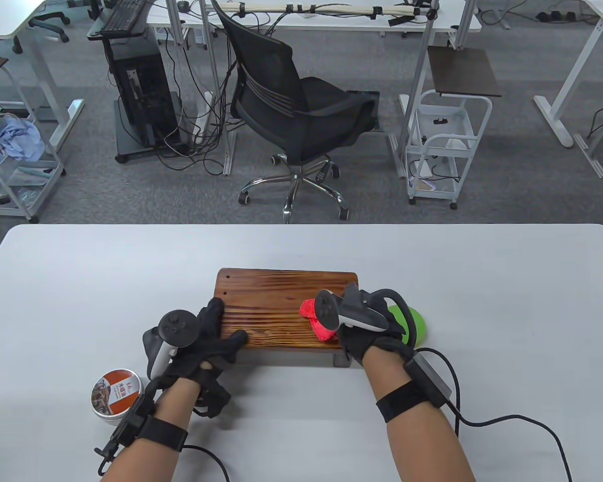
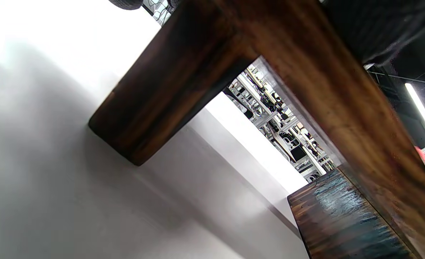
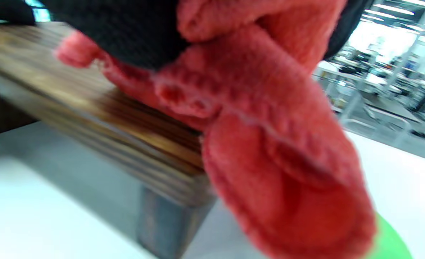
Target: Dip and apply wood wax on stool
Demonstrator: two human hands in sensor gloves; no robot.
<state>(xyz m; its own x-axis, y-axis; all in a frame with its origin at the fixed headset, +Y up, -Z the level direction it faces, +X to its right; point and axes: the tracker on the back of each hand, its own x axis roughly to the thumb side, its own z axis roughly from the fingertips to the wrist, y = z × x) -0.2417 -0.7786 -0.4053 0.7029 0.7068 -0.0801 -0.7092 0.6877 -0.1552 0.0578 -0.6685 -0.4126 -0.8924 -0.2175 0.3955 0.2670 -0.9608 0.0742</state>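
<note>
A small dark wooden stool (image 1: 281, 311) stands on the white table (image 1: 301, 251). My left hand (image 1: 216, 334) rests on its front left corner, fingers spread on the top. My right hand (image 1: 362, 331) grips a red cloth (image 1: 317, 321) and presses it on the stool's right front part. The cloth fills the right wrist view (image 3: 270, 144), lying over the stool's edge (image 3: 108, 133). The left wrist view shows the stool's leg (image 2: 162, 93) and underside from below. A round wax tin (image 1: 115, 392) with an orange label stands left of my left wrist.
A green round object (image 1: 417, 326) lies on the table right of the stool, partly behind my right hand. Cables run from both wrists toward the table's front edge. A black office chair (image 1: 291, 110) stands beyond the far edge.
</note>
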